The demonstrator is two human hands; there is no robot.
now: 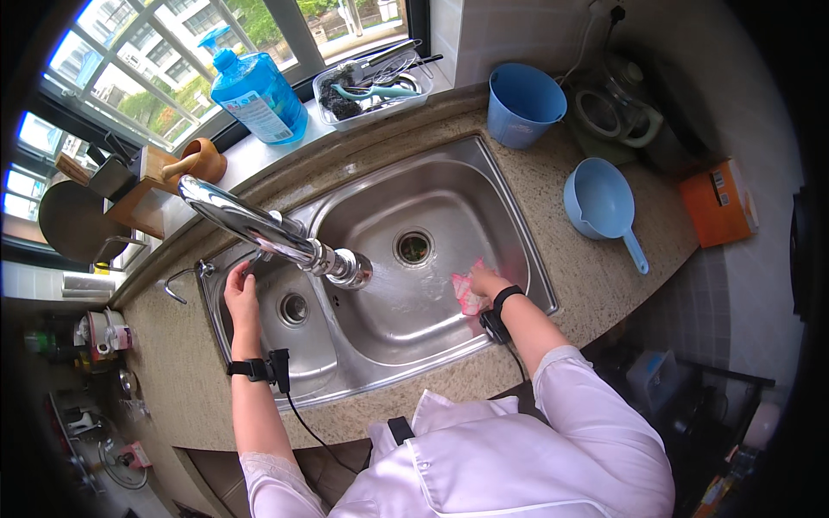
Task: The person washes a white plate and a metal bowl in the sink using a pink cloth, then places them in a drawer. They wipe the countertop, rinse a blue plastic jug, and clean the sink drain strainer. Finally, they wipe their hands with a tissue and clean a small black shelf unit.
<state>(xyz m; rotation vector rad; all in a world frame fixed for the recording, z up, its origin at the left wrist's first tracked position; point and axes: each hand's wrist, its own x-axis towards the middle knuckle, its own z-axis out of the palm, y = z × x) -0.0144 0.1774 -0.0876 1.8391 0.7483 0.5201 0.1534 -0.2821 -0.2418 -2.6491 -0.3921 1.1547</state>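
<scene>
My right hand (pixel 489 283) grips a red-and-white checked cloth (pixel 467 292) low in the large stainless steel basin (pixel 447 213), at its right side. Water (pixel 395 280) runs from the head of the chrome faucet (pixel 353 269) into this basin, left of the cloth. My left hand (pixel 241 299) is raised above the small left basin (pixel 311 349). Its fingertips are at the faucet's lever (pixel 260 254); whether they close on it is hard to see. A drain strainer (pixel 413 247) with dark scraps sits in the large basin.
A light-blue dipper (pixel 599 197) and a blue bucket (pixel 526 107) stand right of the sink. On the sill are a blue pump bottle (pixel 259 97), a plastic tray of utensils (pixel 375 87) and a wooden mortar (pixel 204 160). A small chrome spout (pixel 175 288) rises at the left. An orange box (pixel 717 204) sits far right.
</scene>
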